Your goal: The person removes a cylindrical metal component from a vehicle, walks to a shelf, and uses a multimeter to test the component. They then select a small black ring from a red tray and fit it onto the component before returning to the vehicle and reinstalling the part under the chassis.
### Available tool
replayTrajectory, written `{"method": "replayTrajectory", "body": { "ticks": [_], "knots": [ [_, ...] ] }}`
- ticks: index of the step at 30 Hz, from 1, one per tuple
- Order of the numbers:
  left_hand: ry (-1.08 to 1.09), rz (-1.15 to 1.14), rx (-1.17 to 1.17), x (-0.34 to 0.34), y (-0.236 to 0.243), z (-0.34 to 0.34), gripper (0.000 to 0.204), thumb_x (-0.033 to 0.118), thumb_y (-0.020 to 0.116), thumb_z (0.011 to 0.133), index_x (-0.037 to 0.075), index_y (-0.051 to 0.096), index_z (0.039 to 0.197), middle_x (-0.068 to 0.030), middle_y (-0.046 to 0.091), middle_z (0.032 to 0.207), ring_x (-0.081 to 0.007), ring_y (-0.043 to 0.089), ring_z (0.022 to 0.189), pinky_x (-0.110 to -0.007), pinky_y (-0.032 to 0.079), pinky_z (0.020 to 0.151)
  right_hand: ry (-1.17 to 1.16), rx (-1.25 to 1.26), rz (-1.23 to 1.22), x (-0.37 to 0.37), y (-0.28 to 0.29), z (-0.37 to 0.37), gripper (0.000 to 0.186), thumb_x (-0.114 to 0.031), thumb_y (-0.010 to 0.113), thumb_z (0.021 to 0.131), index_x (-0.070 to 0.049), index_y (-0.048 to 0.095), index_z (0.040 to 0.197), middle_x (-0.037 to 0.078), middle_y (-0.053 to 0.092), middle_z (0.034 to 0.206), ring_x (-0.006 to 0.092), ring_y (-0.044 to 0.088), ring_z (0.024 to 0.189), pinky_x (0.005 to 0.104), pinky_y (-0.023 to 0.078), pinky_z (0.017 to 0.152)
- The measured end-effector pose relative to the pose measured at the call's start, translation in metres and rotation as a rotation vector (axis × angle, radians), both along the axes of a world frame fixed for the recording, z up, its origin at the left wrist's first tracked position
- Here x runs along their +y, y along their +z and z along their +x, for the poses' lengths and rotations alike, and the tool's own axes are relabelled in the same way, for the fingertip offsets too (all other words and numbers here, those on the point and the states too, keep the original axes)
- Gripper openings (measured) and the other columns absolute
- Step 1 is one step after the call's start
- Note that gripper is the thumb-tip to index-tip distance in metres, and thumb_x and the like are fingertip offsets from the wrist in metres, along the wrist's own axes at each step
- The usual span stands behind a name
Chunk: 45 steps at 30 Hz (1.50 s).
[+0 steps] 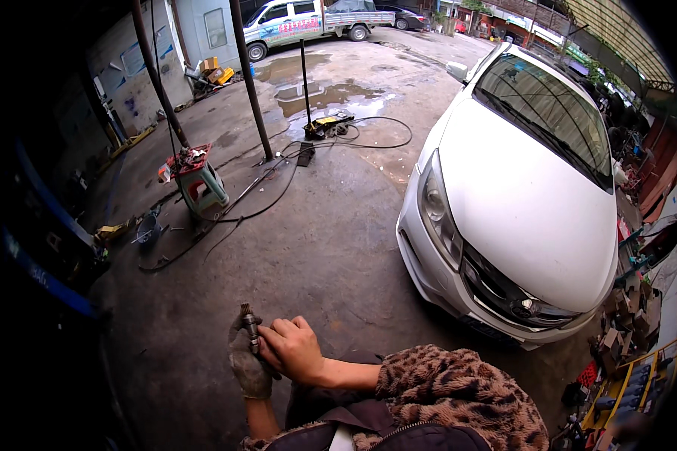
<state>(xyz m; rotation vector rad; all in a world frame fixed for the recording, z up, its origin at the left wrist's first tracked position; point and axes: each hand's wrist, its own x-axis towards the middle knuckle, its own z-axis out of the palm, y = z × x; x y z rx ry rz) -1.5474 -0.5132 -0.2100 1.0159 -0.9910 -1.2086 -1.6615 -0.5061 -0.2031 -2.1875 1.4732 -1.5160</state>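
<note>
A short metal shaft with a toothed gear end [250, 325] stands nearly upright in my hands, its teeth at the top. My left hand [248, 370], in a dirty grey work glove, is closed around it from the left and behind. From the right, my bare right hand [297, 352] closes its fingers on the lower part of the shaft. The shaft's lower end and some of my left fingers are hidden behind the right hand. Both hands are held close in front of my body, over the dark concrete floor [278, 263].
A white car [519, 188] stands at the right. Ahead are a floor jack [329, 124] with an upright handle, black hoses [259, 214] and metal posts [250, 75]. A plastic stool [203, 186] bears red clutter; a bucket [148, 229] sits nearby. Boxes [620, 331] line the right.
</note>
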Motion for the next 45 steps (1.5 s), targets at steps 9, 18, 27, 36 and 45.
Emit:
{"method": "replayTrajectory", "body": {
  "ticks": [9,18,27,36,45],
  "knots": [
    [0.165,-0.077,-0.132,0.001,-0.011,-0.011,0.025,0.013,0.051,0.092,0.001,0.054,0.114,-0.0025,0.057,0.093,-0.0112,0.055,0.082,-0.028,0.047,0.074,0.077,-0.08,0.039,0.002,-0.002,-0.007,0.02,-0.017,0.063,0.083,-0.004,0.064,0.099,0.008,0.055,0.077,0.0241,0.054,0.068,0.035,0.04,0.065],
    [0.075,-0.118,-0.163,0.003,0.006,-0.023,0.027,0.006,0.051,0.092,-0.001,0.054,0.117,-0.0044,0.06,0.097,-0.0113,0.059,0.084,-0.024,0.05,0.074,0.183,-0.224,0.195,0.001,0.003,-0.023,0.019,-0.013,0.061,0.086,-0.004,0.065,0.102,0.011,0.055,0.078,0.0308,0.051,0.066,0.0397,0.041,0.061],
    [0.057,0.137,0.537,0.009,0.012,-0.022,0.027,0.009,0.046,0.095,0.001,0.051,0.12,-0.0018,0.059,0.092,-0.0086,0.058,0.077,-0.022,0.051,0.068,0.235,-0.288,0.171,0.012,0.011,-0.025,0.021,-0.005,0.061,0.084,-0.001,0.065,0.104,0.01,0.055,0.074,0.0265,0.051,0.065,0.0364,0.041,0.06],
    [0.097,0.063,0.443,0.007,-0.001,-0.023,0.029,0.012,0.046,0.096,0.0,0.049,0.122,-0.0026,0.059,0.091,-0.0092,0.058,0.075,-0.022,0.052,0.067,0.33,-0.162,0.111,0.003,0.011,-0.03,0.031,0.0,0.062,0.079,0.001,0.064,0.109,0.01,0.05,0.07,0.0253,0.046,0.061,0.0356,0.038,0.058],
    [0.342,0.122,0.331,0.029,0.005,-0.02,0.027,0.013,0.045,0.095,0.002,0.051,0.118,-0.0035,0.059,0.088,-0.0108,0.057,0.074,-0.022,0.049,0.065,0.538,-0.117,-0.011,-0.001,-0.004,-0.02,0.035,0.003,0.063,0.074,0.004,0.064,0.109,0.008,0.048,0.067,0.0232,0.044,0.059,0.0341,0.037,0.057]
  ]
}}
